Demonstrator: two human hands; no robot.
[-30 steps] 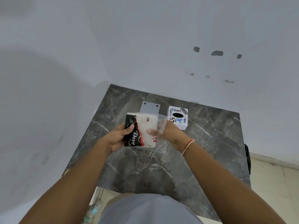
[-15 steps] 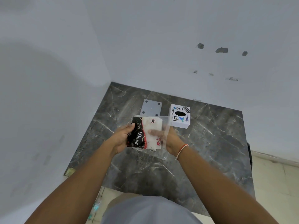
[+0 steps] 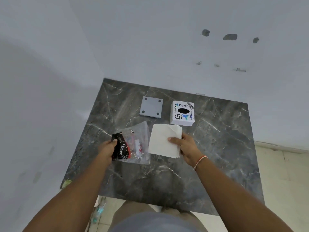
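Observation:
My left hand (image 3: 107, 148) grips the black end of a clear plastic wrapper (image 3: 133, 144) printed "Dove", held just over the dark marble table (image 3: 217, 139). The wrapper looks flat, with only its red and white printing showing through. My right hand (image 3: 185, 145) holds a stack of white folded tissues (image 3: 163, 141) by its right side, thumb on top, to the right of the wrapper. The stack is out of the wrapper and apart from it.
A white cube box (image 3: 182, 113) with stickers and a dark oval slot on top stands behind the tissues. A grey square plate (image 3: 151, 109) with holes at its corners lies to its left. Walls close the table's far and left sides; tiled floor (image 3: 284, 173) lies right.
The white tissue stack was inside the wrapper between both hands. Now my right hand has drawn it out to the right, and my left hand keeps the emptied wrapper.

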